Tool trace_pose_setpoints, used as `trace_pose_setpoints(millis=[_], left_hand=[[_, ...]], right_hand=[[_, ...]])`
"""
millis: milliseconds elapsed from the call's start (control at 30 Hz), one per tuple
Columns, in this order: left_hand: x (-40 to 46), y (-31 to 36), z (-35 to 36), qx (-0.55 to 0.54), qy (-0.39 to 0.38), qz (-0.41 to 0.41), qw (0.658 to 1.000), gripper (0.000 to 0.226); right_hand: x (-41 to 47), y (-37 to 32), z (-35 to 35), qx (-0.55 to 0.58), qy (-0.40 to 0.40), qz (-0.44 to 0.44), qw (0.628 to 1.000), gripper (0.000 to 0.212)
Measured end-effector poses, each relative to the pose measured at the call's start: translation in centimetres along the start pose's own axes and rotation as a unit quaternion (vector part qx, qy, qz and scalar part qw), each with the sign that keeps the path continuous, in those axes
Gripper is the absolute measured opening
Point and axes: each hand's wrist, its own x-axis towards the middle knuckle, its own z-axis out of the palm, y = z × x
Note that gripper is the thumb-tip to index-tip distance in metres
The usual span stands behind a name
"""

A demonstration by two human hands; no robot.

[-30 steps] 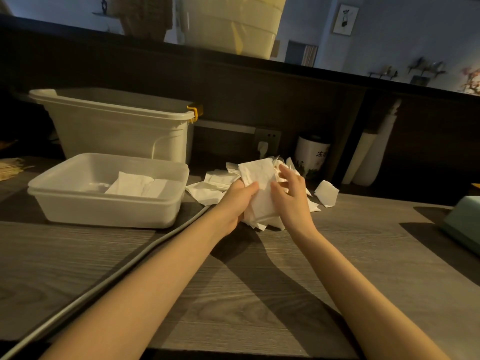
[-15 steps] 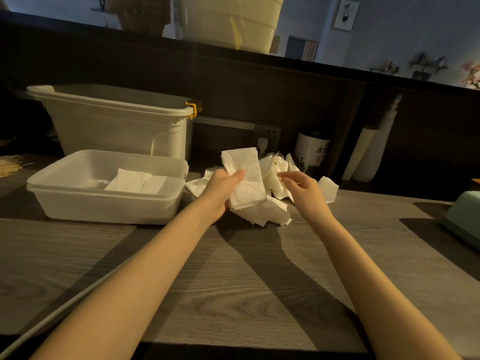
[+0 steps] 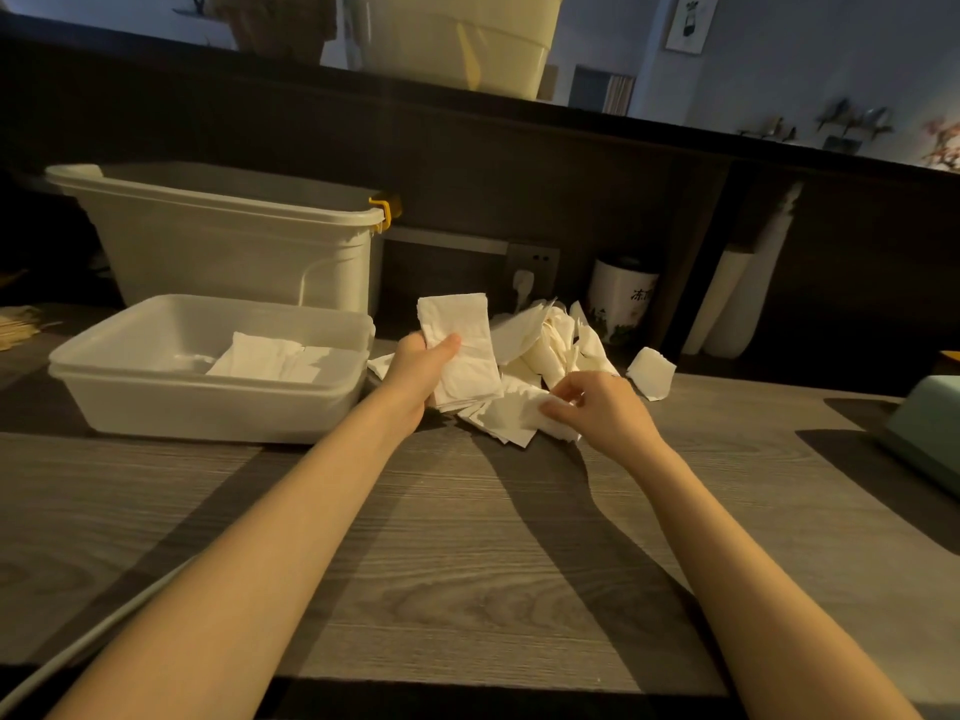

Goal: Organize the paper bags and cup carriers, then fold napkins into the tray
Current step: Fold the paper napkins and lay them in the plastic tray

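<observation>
My left hand [image 3: 423,368] grips a folded white napkin [image 3: 462,350], held upright just right of the white tray [image 3: 208,407]. Inside the tray lie folded napkins [image 3: 270,361]. My right hand [image 3: 597,407] pinches the edge of another napkin [image 3: 511,415] lying on the wooden counter. Behind both hands sits a loose pile of white napkins [image 3: 550,340], and one stray napkin [image 3: 649,374] lies to its right.
A large white bin [image 3: 234,241] with a yellow clip stands behind the tray. A printed white cup [image 3: 621,298] and a wall socket [image 3: 532,262] are at the back. A teal box [image 3: 930,433] sits at the right edge. A grey cable [image 3: 78,646] runs front left.
My left hand has lifted its folded napkin away from the pile toward the tray. My right hand let go of it, dropped to the counter and took hold of another napkin.
</observation>
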Motion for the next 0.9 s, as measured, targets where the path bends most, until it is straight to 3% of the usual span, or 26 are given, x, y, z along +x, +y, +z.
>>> trace_pose_setpoints(millis=[167,267,367,467,667,767,900], left_hand=[[0.2,-0.1,-0.3,0.007,0.028,0.005,1.0,0.034],[0.2,-0.1,-0.3,0.019,0.023,0.007,1.0,0.035],[0.0,0.0,0.0,0.043,-0.002,-0.002,0.999,0.039],[-0.6,0.1,0.3,0.054,-0.059,-0.016,0.997,0.039],[-2.4,0.8,0.9,0.028,-0.206,-0.093,0.974,0.019],[-2.7,0.6,1.3,0.055,-0.22,-0.093,0.969,0.025],[-2.4,0.2,1.4,0.059,-0.2,-0.087,0.974,0.026]], right_hand=[[0.4,-0.1,-1.2,0.206,0.066,0.039,0.975,0.018],[0.1,-0.8,-2.0,0.385,0.042,0.076,0.919,0.014],[-0.2,-1.3,-2.3,0.476,-0.005,0.111,0.872,0.017],[-0.2,-1.6,-2.1,0.488,-0.044,0.123,0.863,0.021],[-0.3,-1.7,-1.3,0.434,-0.075,0.124,0.889,0.029],[-0.3,-1.8,-1.1,0.424,-0.069,0.144,0.891,0.034],[-0.2,-2.0,-1.8,0.484,-0.085,0.178,0.852,0.037]])
